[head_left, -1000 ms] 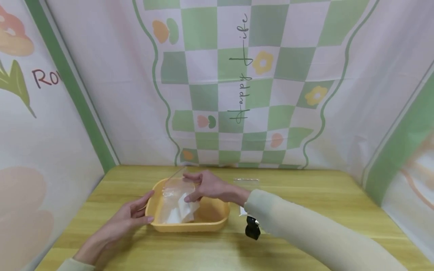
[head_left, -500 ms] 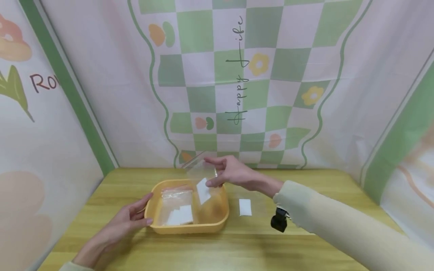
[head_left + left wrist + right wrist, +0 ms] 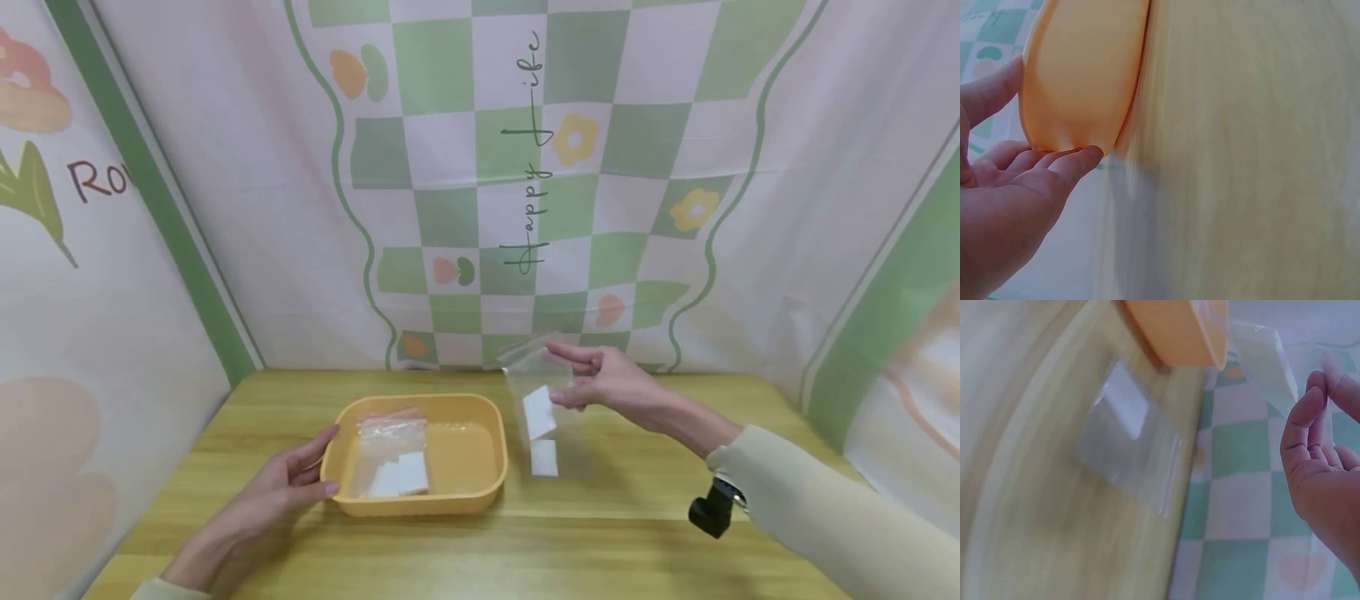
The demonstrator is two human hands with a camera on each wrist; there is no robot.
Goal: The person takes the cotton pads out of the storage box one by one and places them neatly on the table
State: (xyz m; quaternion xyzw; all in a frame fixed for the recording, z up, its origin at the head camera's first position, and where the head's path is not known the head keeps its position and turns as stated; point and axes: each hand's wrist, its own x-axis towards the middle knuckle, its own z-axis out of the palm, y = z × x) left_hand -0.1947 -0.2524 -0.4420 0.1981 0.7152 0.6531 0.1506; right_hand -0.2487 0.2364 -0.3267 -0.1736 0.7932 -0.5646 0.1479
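Note:
In the head view my left hand [image 3: 270,487] holds the left end of a yellow plastic tray [image 3: 480,500], thumb and fingers against its wall and rim. The left wrist view shows its fingertips [image 3: 1092,152] along the orange-looking tray [image 3: 1085,69]. Right of the tray, my right hand [image 3: 611,383] pinches a clear zip bag [image 3: 525,367] with a white rectangular piece [image 3: 538,412] inside. The bag hangs upright over another clear zip bag [image 3: 1116,447], flat on the table with its own white piece [image 3: 544,458]. Inside the tray, clear bagging [image 3: 392,433] holds white pieces [image 3: 411,473].
The wooden table [image 3: 480,550] ends at a hanging cloth [image 3: 517,192] with green checks and flowers. Printed cloth walls stand at both sides. A black device [image 3: 711,507] is strapped at my right wrist.
My right hand has lifted a zip bag out of the tray and carried it right, over the bag on the table. My left hand has stayed on the tray.

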